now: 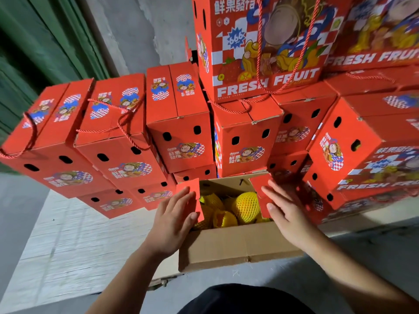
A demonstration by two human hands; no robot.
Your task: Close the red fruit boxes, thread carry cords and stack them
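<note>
The open box (238, 243) sits on the floor right in front of the person, its near brown flap hanging outward and netted yellow fruit (246, 207) showing inside. The left hand (174, 214) lies flat with straight fingers against the left red side flap (192, 196), and the right hand (285, 211) does the same against the right flap (263, 189), neither hand curled round anything. Behind and on both sides stand stacked closed boxes (181, 123), several with red cords (127, 123), and a tall box (260, 48) on top.
</note>
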